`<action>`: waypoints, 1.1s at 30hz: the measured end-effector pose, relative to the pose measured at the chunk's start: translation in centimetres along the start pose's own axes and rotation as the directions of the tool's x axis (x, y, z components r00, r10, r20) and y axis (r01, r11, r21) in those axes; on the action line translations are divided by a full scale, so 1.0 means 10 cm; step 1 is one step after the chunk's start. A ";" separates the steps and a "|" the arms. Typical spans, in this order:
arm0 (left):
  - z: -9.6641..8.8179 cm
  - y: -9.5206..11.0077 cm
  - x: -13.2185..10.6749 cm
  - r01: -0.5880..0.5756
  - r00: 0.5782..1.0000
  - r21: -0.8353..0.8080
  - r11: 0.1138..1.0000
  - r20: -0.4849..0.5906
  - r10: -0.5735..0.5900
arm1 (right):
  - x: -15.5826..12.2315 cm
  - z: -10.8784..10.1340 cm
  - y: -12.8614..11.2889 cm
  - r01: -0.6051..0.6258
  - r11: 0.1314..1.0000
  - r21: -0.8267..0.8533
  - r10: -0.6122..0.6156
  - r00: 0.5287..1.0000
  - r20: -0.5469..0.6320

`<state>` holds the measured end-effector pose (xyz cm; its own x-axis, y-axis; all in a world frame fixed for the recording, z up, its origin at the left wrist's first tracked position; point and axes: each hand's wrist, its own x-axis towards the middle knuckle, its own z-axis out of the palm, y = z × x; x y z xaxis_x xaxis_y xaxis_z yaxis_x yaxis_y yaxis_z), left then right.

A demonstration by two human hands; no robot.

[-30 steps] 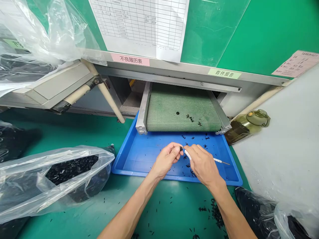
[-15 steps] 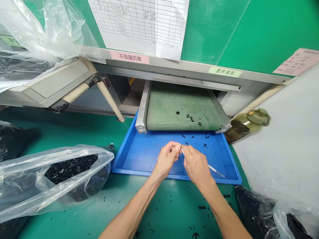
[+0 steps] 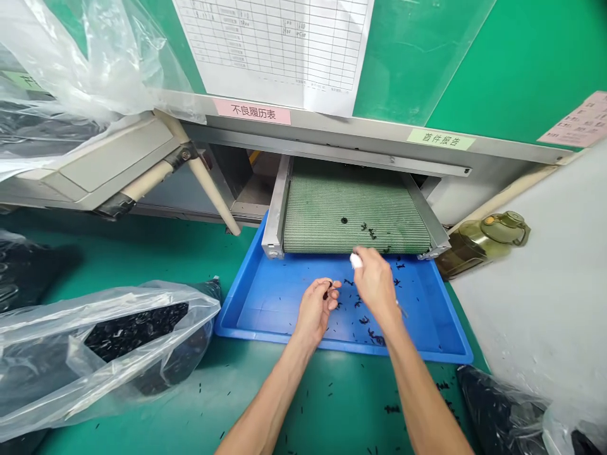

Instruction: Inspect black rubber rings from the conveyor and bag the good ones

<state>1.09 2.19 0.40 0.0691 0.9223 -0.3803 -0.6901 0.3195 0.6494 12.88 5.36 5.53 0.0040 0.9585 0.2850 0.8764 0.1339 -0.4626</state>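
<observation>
Moved the right hand (image 3: 378, 278) up and away from the left hand (image 3: 313, 311) since the earlier frame, when both met close together; now clearly apart. Pinching a little black piece (image 3: 327, 292) in the left hand, up above the blue tray (image 3: 265, 297). Too small and too hidden to tell its shape. Gripping a white tool (image 3: 356, 260) in the right hand, with a white end poking out near the front edge of the green belt (image 3: 327, 196) and a thin bit peeking out by the wrist. Can see small black bits (image 3: 364, 320) inside the tray, mostly toward the right side. Just behind, on the belt, more black scraps (image 3: 368, 232) and one round black thing (image 3: 344, 220). Off to the left of the tray, a big see-through bag (image 3: 33, 354) with lots of dark bits inside. On the right, just beside the belt, a green bottle (image 3: 493, 239), close to the white wall (image 3: 545, 309). Down in front, tiny black crumbs dotted over the green floor (image 3: 256, 366), and another bag (image 3: 502, 398) in the right corner. Up top, a big paper (image 3: 284, 44) full of boxes, above a pink label (image 3: 251, 111) and a pale green label (image 3: 441, 139).
</observation>
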 end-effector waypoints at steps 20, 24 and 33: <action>0.06 0.36 -0.17 -0.036 0.971 0.146 0.989 0.241 0.000 | -0.27 -0.31 -0.21 0.253 0.943 0.216 -0.305 0.918 0.253; 0.05 0.31 -0.24 -0.019 0.965 0.159 0.987 0.260 -0.023 | -0.40 -0.32 -0.19 0.225 0.921 0.317 -0.308 0.920 0.244; 0.00 0.31 -0.32 -0.008 0.948 0.214 0.977 0.313 -0.061 | -0.61 -0.42 0.01 0.282 0.947 0.154 -0.310 0.928 0.209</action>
<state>-1.28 0.21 3.67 0.3330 0.9229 -0.1936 -0.5208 0.3511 0.7781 14.99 -1.56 7.29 -0.3684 0.9002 0.2324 0.7571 0.4355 -0.4869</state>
